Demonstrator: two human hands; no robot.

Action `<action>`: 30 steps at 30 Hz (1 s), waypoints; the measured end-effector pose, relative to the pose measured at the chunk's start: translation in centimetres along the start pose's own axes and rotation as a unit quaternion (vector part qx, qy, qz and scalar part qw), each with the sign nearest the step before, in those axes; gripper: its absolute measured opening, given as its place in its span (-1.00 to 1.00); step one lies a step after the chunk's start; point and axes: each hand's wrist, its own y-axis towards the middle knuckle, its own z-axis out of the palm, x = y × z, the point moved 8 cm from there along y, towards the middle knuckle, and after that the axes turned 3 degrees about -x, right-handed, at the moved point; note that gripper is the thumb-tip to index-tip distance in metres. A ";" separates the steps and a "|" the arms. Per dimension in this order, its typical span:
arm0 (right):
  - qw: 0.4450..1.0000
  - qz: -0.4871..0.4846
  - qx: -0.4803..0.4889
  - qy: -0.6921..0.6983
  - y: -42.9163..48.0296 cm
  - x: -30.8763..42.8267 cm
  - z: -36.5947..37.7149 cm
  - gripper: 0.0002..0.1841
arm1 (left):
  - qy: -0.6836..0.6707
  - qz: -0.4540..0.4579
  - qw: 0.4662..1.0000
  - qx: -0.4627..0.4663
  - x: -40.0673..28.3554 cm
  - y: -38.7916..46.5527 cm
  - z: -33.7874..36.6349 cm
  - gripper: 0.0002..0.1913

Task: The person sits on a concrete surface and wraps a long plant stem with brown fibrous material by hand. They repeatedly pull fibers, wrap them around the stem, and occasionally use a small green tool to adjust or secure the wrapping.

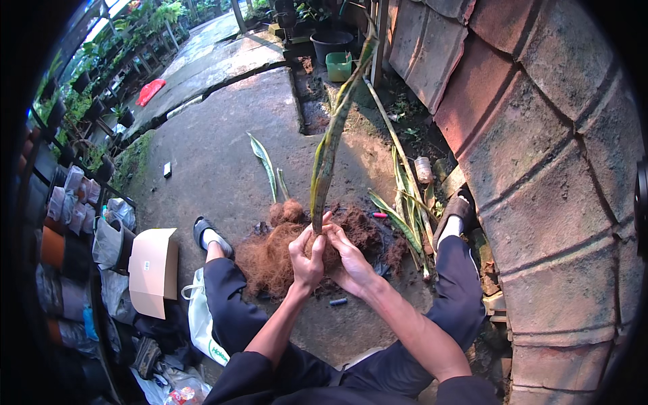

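A long, mottled snake plant leaf [329, 147] with yellow edges stands nearly upright before me. My left hand [308, 260] pinches its base between thumb and fingers. My right hand [352, 258] closes around the same base from the other side, fingertips meeting the left ones. Brown fibre shows between the palms; whether it is held or lies behind is hard to tell. Under the hands is a loose heap of coconut fibre [266, 258], with darker crumbly coir [359, 225] to the right. Just beyond, variegated leaves [263, 159] rise from fibre-wrapped balls [287, 211].
Cut snake plant leaves [405, 223] lie beside a long pole [392, 126] at my right foot. A red marker-like object [379, 215] and a dark small cylinder [338, 301] lie nearby. Roof tiles [536, 187] line the right; a cardboard box [152, 268] and white bag [205, 314] stand left.
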 end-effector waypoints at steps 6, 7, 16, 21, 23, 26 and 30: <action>0.995 0.008 0.098 0.002 -0.5 0.0 0.5 -0.37 | -0.040 -0.042 0.998 0.001 0.8 -0.1 -0.2 -0.62; 0.995 -0.001 0.103 -0.002 -0.8 0.1 0.9 -0.31 | -0.048 -0.051 0.997 0.008 1.2 -0.1 -0.3 -0.61; 0.920 -0.050 0.199 -0.333 -1.2 3.7 0.9 -0.13 | -0.278 -0.185 0.942 -0.022 1.3 2.7 -6.0 -0.60; 0.947 -0.121 -0.040 -0.294 0.3 8.7 -3.7 -0.62 | -0.285 -0.272 0.919 -0.023 2.1 3.7 -8.8 -0.61; 0.943 -0.120 -0.062 -0.303 1.5 8.7 -5.4 -0.66 | -0.250 -0.309 0.917 -0.023 4.5 2.7 -9.6 -0.62; 0.939 -0.097 -0.113 -0.309 3.6 6.8 -9.5 -0.66 | -0.286 -0.344 0.890 -0.086 6.7 1.1 -10.2 -0.63; 0.836 -0.127 -0.137 -0.516 6.2 3.2 -16.1 -0.72 | -0.307 -0.289 0.903 -0.086 5.1 1.2 -9.8 -0.62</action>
